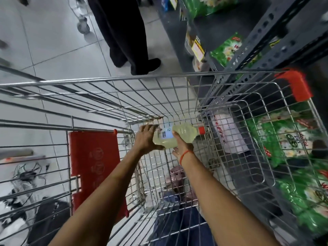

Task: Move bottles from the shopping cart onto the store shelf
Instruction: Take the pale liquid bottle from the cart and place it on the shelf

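Note:
A clear bottle [184,133] of pale yellow liquid, with a red cap and a blue-white label, lies sideways deep inside the wire shopping cart [110,80]. My left hand [144,139] grips its base end. My right hand [181,146] wraps around its middle from below; a red string sits on that wrist. The dark grey store shelf [218,27] stands to the right of the cart, with green packets [226,48] on it.
A person in black trousers [124,32] stands on the tiled floor just beyond the cart. The red child-seat flap [94,153] hangs at the cart's left. Green packets [276,139] fill the lower shelf behind the cart's right wall. Another cart's wheel [83,26] shows far back.

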The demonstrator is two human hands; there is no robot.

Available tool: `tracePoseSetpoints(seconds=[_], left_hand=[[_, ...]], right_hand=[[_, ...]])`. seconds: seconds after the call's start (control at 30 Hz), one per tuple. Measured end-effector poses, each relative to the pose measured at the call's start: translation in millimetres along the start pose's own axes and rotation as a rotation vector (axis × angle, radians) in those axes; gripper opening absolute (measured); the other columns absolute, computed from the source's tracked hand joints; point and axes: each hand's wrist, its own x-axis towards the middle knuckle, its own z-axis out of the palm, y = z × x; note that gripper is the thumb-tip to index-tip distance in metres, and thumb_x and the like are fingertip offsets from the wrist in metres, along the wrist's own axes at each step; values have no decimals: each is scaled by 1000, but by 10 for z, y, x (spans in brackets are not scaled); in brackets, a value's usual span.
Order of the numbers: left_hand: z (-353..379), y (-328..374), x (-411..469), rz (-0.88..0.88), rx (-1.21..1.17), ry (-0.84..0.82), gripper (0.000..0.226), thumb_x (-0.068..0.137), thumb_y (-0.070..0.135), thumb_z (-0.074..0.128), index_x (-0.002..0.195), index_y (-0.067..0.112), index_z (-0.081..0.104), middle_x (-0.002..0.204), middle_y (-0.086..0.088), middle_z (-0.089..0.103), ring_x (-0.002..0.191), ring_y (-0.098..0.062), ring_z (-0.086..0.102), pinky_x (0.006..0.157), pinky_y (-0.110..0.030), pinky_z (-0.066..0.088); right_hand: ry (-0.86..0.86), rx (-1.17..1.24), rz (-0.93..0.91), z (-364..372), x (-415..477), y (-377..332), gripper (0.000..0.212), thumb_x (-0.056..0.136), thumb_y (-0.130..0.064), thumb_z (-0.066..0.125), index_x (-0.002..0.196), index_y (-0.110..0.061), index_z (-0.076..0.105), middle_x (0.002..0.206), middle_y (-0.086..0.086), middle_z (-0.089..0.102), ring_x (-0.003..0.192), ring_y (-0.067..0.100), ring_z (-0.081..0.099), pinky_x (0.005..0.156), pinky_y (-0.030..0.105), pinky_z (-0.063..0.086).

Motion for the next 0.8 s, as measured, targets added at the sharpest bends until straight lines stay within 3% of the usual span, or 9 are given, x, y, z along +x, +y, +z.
tracePoseSetpoints(seconds=[0.07,0.17,0.3,0.4,0.47,0.57,0.7,0.8], left_hand=[[-44,-42,55,-26,-137,-183,94,66,34,81,143,15,30,148,-10,38,136,-28,32,113,-39,22],[-95,-89,110,-101,-420,-408,76,70,7,77,135,11,40,137,-13,50,127,-31,44,107,-42,35],[-2,-53,37,-158,-569,-420,72,68,10,79,132,13,45,134,-10,53,122,-27,47,97,-35,39],[133,45,-31,-185,-663,-369,79,65,9,81,132,10,41,132,-13,52,121,-28,47,95,-36,39],[206,94,-60,-224,-717,-324,85,61,7,83,131,7,36,130,-14,50,116,-24,47,97,-38,41],[299,200,-111,-253,-755,-274,91,59,3,84,130,3,28,127,-15,50,118,-27,48,95,-30,41],[331,344,-180,-301,-815,-226,93,59,4,84,132,4,25,130,-18,51,120,-33,50,101,-39,44],[230,409,-274,-284,-934,-271,87,64,-3,78,133,6,27,133,-21,49,119,-35,51,100,-46,45]], right_hand=[[12,-76,-99,-71,39,52,59,69,-31,82,116,-2,58,115,18,65,108,29,62,98,45,51],[-87,-168,-253,-163,93,-5,48,74,-24,79,111,1,62,116,24,67,110,33,62,99,55,49],[-120,-296,-386,-215,88,-56,26,81,-19,72,102,-13,59,117,23,65,109,37,62,95,54,51],[-20,-438,-471,-243,52,-6,31,86,-27,66,108,-5,62,114,25,66,104,38,64,88,53,55],[-63,-463,-378,-262,34,47,33,92,-36,55,107,-7,59,116,25,64,106,42,62,90,59,52],[-138,-457,-185,-295,21,130,44,94,-52,39,98,-11,57,119,26,62,109,42,61,92,62,50],[-234,-357,-105,-358,93,169,54,94,-56,31,115,-14,55,124,20,60,110,35,60,98,56,49],[-317,-282,-35,-487,66,105,43,96,-53,30,96,-23,61,119,15,60,104,31,59,101,55,45]])
